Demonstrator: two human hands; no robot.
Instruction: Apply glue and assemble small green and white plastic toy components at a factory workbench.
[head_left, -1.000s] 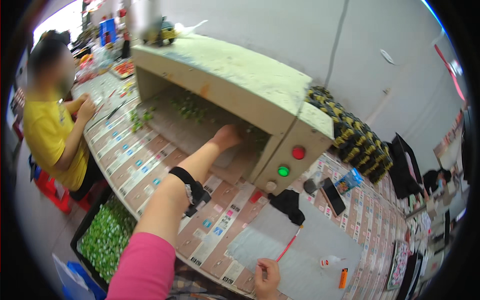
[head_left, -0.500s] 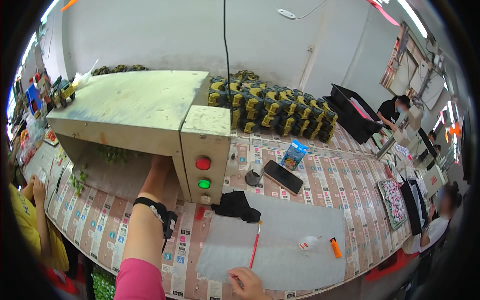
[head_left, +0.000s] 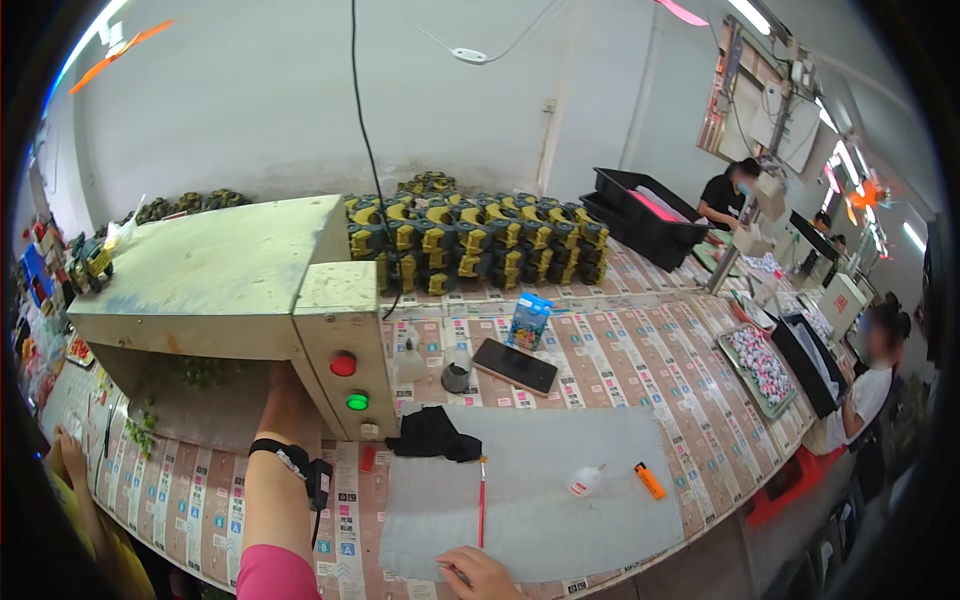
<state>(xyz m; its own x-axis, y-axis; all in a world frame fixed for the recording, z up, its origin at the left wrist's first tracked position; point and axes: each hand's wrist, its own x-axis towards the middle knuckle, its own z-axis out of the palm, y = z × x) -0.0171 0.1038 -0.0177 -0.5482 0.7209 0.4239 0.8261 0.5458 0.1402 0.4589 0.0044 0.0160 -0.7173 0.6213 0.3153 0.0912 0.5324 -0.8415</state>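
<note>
The left forearm (head_left: 275, 505), banded with a black strap (head_left: 275, 447), is extended into the opening of the metal housing (head_left: 210, 265). The left hand itself is hidden under the housing's front edge, so whether its fingers are apart or together cannot be told. A leafy green sprig (head_left: 142, 434) is seen at the left end of the housing's opening, and more greenery (head_left: 203, 372) is shadowed deeper inside it. The housing's right end is fitted with a red button (head_left: 343, 363) and a green button (head_left: 357, 401).

The right hand (head_left: 478, 574) is held in front of the housing and to its right, over the near edge of a grey sheet (head_left: 570, 530); its fingers are loosely curled and slightly apart, with nothing seen gripped. On that sheet, a black cloth (head_left: 432, 434) is bunched just beside the housing, with a red brush (head_left: 482, 505) laid near it; a small white bottle (head_left: 583, 483) and an orange lighter (head_left: 650, 481) are placed farther right of the housing. Behind the sheet, a phone (head_left: 515, 367) is set on the patterned worktop (head_left: 640, 350), also right of the housing.
</note>
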